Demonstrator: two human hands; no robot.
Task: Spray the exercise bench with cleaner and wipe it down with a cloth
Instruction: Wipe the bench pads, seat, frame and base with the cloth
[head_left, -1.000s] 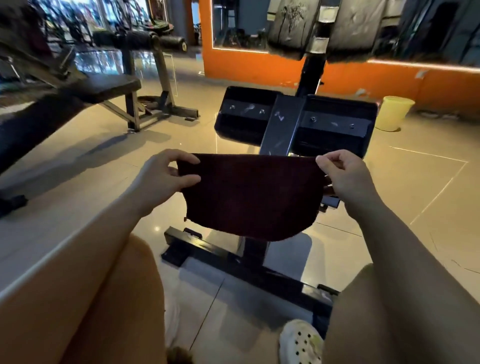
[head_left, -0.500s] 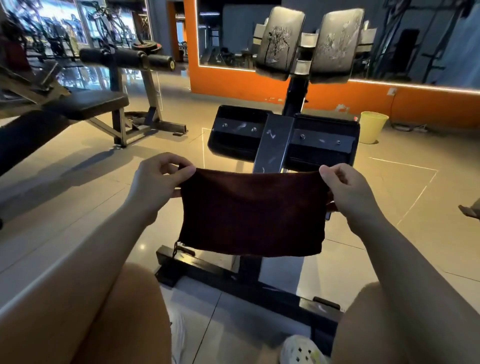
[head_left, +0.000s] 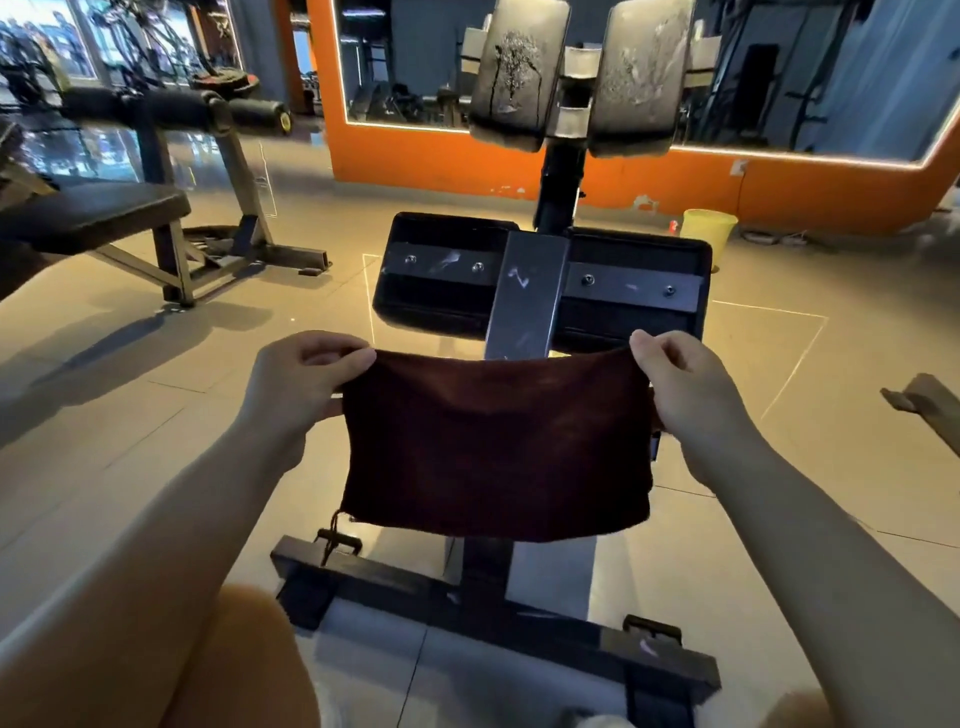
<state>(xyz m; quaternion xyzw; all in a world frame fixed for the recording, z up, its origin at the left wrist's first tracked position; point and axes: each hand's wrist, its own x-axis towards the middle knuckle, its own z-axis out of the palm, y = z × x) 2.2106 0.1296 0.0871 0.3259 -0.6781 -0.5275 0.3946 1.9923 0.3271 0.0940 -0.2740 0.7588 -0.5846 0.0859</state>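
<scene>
I pinch the dark maroon terry cloth (head_left: 496, 441) by its top corners, left hand (head_left: 296, 387) and right hand (head_left: 685, 395) closed tight, stretching it flat before me, probably to fold it for wiping the black padded exercise bench (head_left: 540, 280) just beyond.

This was a gym. A black steel exercise bench (head_left: 540, 291) with two worn pads stood on a glossy tiled floor (head_left: 779, 395), and a second padded bench (head_left: 98, 213) with foam rollers stood off to the left. An orange wall (head_left: 597, 182) carried a long, light-edged mirror (head_left: 810, 73), with more machines by the far windows.
</scene>
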